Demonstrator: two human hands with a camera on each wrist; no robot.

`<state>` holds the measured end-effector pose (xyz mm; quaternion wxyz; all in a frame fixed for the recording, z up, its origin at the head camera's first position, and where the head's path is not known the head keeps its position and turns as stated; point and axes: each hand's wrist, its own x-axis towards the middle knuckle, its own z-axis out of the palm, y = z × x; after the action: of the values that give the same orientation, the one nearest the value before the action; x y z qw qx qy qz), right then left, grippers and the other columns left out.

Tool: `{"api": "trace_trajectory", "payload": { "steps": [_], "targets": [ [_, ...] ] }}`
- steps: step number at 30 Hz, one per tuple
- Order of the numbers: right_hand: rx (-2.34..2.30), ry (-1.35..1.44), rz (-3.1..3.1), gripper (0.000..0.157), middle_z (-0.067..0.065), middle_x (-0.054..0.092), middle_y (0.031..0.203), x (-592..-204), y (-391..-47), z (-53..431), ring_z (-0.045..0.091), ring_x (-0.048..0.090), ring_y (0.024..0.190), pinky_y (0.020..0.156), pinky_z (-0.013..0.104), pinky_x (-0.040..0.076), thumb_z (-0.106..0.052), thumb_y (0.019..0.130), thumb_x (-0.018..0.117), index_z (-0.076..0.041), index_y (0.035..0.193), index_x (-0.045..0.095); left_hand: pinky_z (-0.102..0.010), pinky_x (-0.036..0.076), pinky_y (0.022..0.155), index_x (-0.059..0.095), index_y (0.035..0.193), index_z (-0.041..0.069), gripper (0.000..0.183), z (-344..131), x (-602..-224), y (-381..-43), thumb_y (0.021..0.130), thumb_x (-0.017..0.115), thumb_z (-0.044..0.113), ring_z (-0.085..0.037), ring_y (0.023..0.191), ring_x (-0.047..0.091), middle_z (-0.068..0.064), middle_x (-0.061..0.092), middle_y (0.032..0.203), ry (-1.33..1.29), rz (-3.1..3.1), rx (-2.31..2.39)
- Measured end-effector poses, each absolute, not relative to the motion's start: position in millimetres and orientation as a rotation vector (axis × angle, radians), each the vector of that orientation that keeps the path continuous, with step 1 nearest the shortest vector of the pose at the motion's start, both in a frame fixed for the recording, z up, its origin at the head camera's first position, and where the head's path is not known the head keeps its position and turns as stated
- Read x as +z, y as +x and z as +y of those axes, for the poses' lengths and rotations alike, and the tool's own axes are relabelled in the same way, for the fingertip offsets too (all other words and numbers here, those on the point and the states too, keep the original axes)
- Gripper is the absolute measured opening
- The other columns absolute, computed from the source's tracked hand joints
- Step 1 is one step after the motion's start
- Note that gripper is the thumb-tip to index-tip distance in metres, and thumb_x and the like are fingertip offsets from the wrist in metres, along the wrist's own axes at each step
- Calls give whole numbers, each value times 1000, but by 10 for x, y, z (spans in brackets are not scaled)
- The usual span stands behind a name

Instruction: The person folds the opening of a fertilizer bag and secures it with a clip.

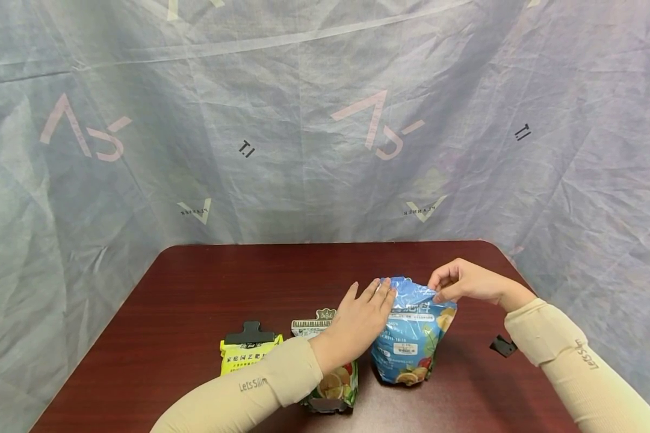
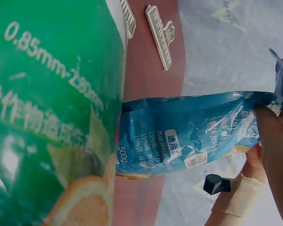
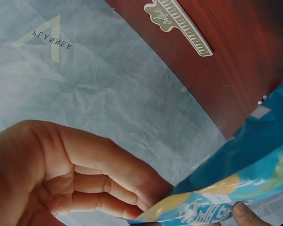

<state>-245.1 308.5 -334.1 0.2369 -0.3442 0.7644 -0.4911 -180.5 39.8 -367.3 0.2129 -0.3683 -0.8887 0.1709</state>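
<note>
A blue fertilizer bag stands upright on the table, its top loose and crumpled. My left hand lies along its upper left side; in the left wrist view the bag's top edge runs between thumb and fingers. At the upper right corner, my right hand pinches the bag's edge between thumb and curled fingers. Partly hidden under my left forearm is a green bag with fruit pictures, a piano-key clip across its top. Left of it stands a yellow fertilizer bag with a black clip.
A small black clip is on the table to the right of the blue bag. Another piano-key clip lies on the dark red table behind the bags. Grey printed cloth hangs around the table.
</note>
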Motion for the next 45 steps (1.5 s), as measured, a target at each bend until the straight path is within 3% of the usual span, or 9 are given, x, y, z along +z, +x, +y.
{"api": "trace_trajectory", "payload": {
  "steps": [7,15,20,22,24,28,31,36,45],
  "targets": [
    [-1367,-912,2059,13,-4,53,63,-3357,-2460,3099,3,40,55,48,23,39,1,85,60,11,92,62,-40,38,98,37,141,14,52,385,-3643,-1820,93,55,19,-17,131,33,-4,34,145,-1072,-2511,438],
    [-1401,-855,2002,14,-7,39,57,-3357,-2454,3101,13,23,48,46,28,32,2,86,58,15,91,59,-36,39,97,39,141,17,49,377,-3575,-1849,93,54,19,-14,128,37,-2,37,142,-1134,-2601,413],
    [-1438,-769,1975,12,-5,49,58,-3358,-2443,3103,8,33,51,51,23,39,0,86,59,11,90,62,-32,44,91,46,136,18,42,354,-3555,-1883,95,52,22,-10,124,42,0,44,137,-1166,-2589,290],
    [-1450,-740,1968,10,-3,55,61,-3361,-2440,3103,7,40,55,55,23,43,0,86,60,8,89,64,-27,49,81,51,132,18,38,342,-3552,-1897,95,52,22,-8,120,46,2,49,133,-1174,-2541,242],
    [-1457,-721,1966,9,-2,58,65,-3365,-2438,3101,7,47,60,59,26,47,-1,86,60,6,89,65,-21,48,61,56,128,19,33,334,-3553,-1912,95,52,22,-5,115,50,3,54,128,-1181,-2486,206],
    [-1467,-703,1961,11,0,62,77,-3376,-2441,3102,11,56,72,68,33,51,-2,88,58,6,90,65,-19,23,36,62,121,20,28,318,-3568,-1955,95,51,22,-2,107,55,4,59,120,-1198,-2435,120],
    [-1468,-694,1957,12,0,63,83,-3390,-2445,3106,12,58,77,72,35,51,-3,89,57,5,91,66,-21,17,34,63,119,19,27,309,-3572,-1985,96,50,21,-4,90,63,3,61,117,-1229,-2455,33],
    [-1457,-668,1987,11,-1,63,84,-3413,-2447,3110,12,57,80,75,38,50,-6,89,57,-1,89,68,-18,25,32,62,121,19,28,290,-3565,-2008,94,53,20,-7,53,59,2,62,116,-1262,-2532,-108],
    [-1412,-649,2074,17,2,62,87,-3416,-2400,3133,13,58,81,77,43,48,-9,90,57,7,92,63,-16,25,36,62,121,21,28,272,-3593,-2053,94,54,22,0,47,50,5,64,111,-1270,-2698,-350]
  ]
}}
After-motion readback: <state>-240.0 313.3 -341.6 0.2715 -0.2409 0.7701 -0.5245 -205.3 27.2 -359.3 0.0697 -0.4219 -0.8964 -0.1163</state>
